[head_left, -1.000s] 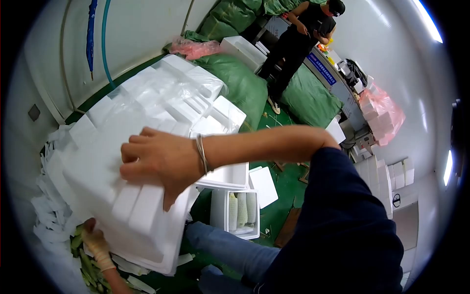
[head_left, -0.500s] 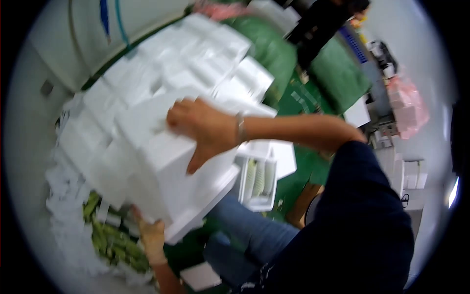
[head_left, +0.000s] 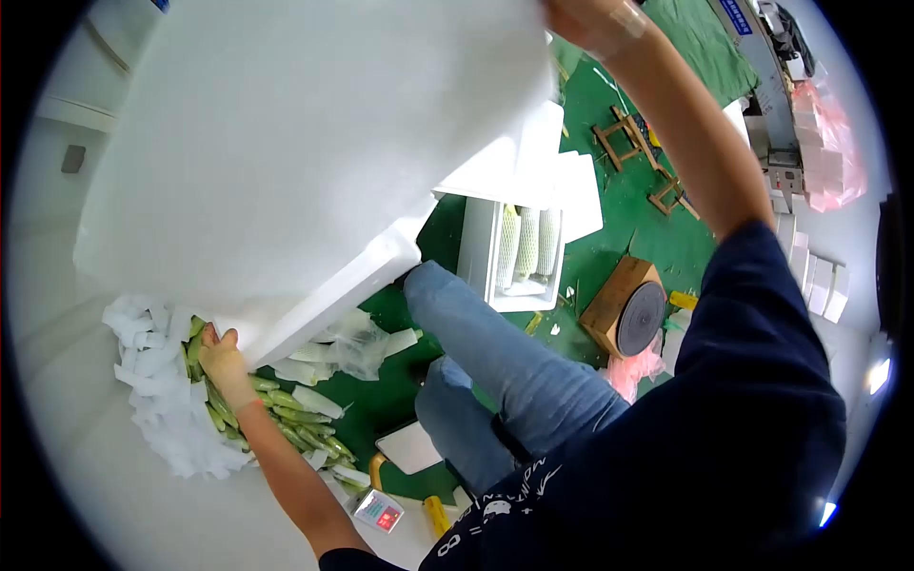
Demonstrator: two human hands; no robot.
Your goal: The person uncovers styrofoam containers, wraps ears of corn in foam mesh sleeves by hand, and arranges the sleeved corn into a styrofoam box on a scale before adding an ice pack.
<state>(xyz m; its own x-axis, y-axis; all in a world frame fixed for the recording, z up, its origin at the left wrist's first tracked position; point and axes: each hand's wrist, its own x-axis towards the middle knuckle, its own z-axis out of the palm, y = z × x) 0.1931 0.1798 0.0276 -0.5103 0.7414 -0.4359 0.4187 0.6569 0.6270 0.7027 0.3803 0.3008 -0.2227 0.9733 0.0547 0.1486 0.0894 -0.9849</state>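
Observation:
A large white foam box (head_left: pixel 314 143) fills the upper left, tilted close in front of me. My left hand (head_left: pixel 224 360) grips its lower corner, thumb and fingers bent around the rim. At the opposite upper edge is my right hand (head_left: pixel 595 21), cut off by the frame; it holds the box, its fingertips out of sight. Just below my left hand lies a pile of long green vegetables (head_left: pixel 295 419). Beyond my knee, an open foam box (head_left: pixel 526 301) contains long pale-green pieces in white netting (head_left: pixel 526 243).
Torn white foam sleeves (head_left: pixel 157 400) heap beside the vegetables. Small wooden stools (head_left: pixel 624 138) and a brown box with a round dark top (head_left: pixel 624 305) stand on the green floor (head_left: pixel 609 252). A white-topped stool (head_left: pixel 411 447) is near my legs. A green sack (head_left: pixel 709 48) lies at upper right.
The foam box has come up closer and tilts toward me, hiding the stacked boxes behind. My right hand has moved from its top to the upper edge; my left hand stays low at the corner.

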